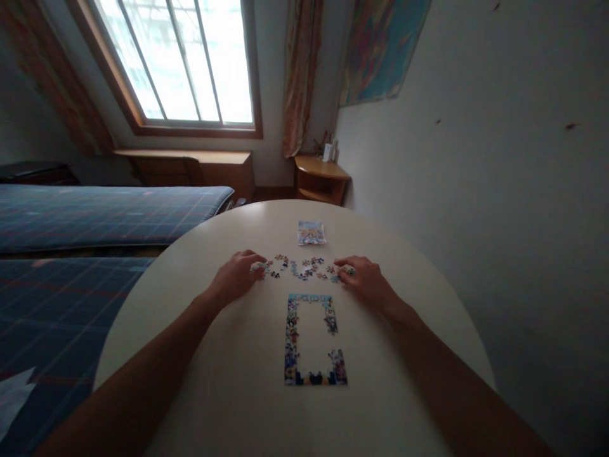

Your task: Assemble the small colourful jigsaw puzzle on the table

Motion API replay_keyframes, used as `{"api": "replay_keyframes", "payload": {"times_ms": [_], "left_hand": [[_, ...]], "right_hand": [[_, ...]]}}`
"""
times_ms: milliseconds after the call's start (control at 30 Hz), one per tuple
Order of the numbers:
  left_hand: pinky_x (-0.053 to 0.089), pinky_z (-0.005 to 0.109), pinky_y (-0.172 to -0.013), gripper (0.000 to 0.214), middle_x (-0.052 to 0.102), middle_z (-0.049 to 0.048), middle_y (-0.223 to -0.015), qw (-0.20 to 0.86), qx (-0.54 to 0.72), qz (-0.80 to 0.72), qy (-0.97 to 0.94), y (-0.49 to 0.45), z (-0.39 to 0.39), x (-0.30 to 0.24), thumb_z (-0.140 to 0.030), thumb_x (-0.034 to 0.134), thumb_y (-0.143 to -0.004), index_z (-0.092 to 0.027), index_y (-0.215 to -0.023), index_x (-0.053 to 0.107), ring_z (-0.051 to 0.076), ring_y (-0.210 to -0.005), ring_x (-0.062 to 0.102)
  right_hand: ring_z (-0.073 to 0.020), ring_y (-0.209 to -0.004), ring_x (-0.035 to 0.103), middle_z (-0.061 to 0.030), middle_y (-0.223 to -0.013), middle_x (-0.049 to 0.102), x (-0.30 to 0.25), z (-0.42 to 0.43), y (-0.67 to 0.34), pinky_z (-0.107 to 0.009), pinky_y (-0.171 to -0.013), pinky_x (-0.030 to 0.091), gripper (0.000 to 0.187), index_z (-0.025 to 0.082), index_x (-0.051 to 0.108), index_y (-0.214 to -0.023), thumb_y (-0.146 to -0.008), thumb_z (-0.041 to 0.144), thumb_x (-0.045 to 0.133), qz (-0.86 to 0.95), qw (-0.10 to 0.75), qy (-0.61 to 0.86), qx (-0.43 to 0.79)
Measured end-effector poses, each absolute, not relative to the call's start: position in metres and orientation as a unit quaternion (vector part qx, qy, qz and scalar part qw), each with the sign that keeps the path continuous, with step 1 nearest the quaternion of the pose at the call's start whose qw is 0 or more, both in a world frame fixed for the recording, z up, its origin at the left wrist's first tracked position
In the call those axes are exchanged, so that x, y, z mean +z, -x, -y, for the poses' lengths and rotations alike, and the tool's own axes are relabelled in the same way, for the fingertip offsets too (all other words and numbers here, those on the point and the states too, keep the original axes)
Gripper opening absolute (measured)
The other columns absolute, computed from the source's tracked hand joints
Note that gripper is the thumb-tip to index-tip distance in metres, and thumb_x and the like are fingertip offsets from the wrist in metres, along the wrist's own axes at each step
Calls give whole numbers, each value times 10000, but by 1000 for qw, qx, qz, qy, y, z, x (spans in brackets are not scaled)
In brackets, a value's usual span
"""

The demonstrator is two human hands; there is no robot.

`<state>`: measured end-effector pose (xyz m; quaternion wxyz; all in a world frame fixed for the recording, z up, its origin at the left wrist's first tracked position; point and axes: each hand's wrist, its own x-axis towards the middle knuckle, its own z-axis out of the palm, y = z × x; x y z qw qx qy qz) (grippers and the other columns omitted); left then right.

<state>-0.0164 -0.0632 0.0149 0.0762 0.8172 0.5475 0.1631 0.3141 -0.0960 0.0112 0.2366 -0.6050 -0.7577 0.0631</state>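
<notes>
Nearest the viewer, two bare forearms reach out over a round cream-coloured desk, one on either side of a partly built, colourful rectangular jigsaw frame. The frame lies flat near the middle of the desk. Its left side, top and bottom edges are joined, and its right side has a gap.

Just beyond the frame's top edge, a loose row of small multicoloured jigsaw pieces is scattered. The left hand rests palm down beyond the frame's top-left corner, with its fingers curled onto the left end of that row. The right hand lies beyond the top-right corner, with its fingertips on the right end of the row. For both hands, I cannot tell whether the grip is closed on a piece or only touching the pieces.

Farther beyond the frame, past the loose row, a small printed picture card lies flat.

Far to the frame's left is a bed with a blue checked cover. Well beyond the frame are a wooden corner shelf, a patterned curtain and a bright barred window.
</notes>
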Motion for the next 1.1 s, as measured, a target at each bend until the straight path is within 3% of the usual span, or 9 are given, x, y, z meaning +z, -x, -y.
{"api": "replay_keyframes", "payload": {"times_ms": [167, 267, 467, 700, 1000, 1100], "left_hand": [[266, 415, -1183, 456, 370, 29, -1546, 69, 143, -407, -899, -12, 79, 0, -372, 347, -1019, -262, -1450, 444, 231, -1429, 297], [181, 455, -1213, 478, 294, -11, -1588, 71, 97, -379, -918, -20, 85, -5, -415, 274, -1036, -301, -1489, 373, 245, -1479, 197], [229, 443, -1200, 427, 447, -26, -1492, 35, 131, -372, -919, -17, 82, -7, -428, 285, -1032, -310, -1375, 510, 234, -1430, 297], [191, 447, -1214, 458, 392, -32, -1538, 41, 113, -332, -936, -18, 81, -8, -398, 259, -1041, -302, -1462, 411, 222, -1468, 233], [350, 430, -1116, 337, 623, 28, -1268, 5, 160, -351, -923, -19, 82, 1, -396, 374, -1013, -250, -1167, 636, 217, -1263, 486], [333, 430, -1134, 376, 597, 30, -1325, 0, 170, -373, -912, -20, 81, -3, -407, 339, -1022, -248, -1228, 611, 216, -1306, 460]], "right_hand": [[-262, -1059, 626, -105, -1154, 693, 6, 91, -333, -404, -944, 456, 273, 190, 708, -1114, -878, 262, 590, 726, 229, 645, 60], [-248, -1012, 641, -120, -1158, 686, 5, 89, -339, -363, -899, 480, 300, 160, 703, -1129, -869, 264, 594, 711, 224, 662, 78], [-232, -989, 648, -131, -1086, 709, 10, 92, -342, -316, -885, 478, 283, 128, 734, -1092, -865, 233, 602, 718, 203, 660, 88], [-197, -868, 677, -108, -1015, 738, 15, 96, -347, -282, -805, 494, 242, 146, 747, -1052, -862, 200, 608, 695, 209, 677, 123], [-186, -800, 676, -100, -927, 746, 12, 94, -354, -285, -755, 499, 238, 141, 732, -1054, -854, 191, 613, 696, 234, 664, 143], [-184, -812, 681, -100, -944, 748, 12, 93, -355, -284, -771, 504, 239, 148, 733, -1051, -849, 178, 608, 695, 244, 660, 148]]}}
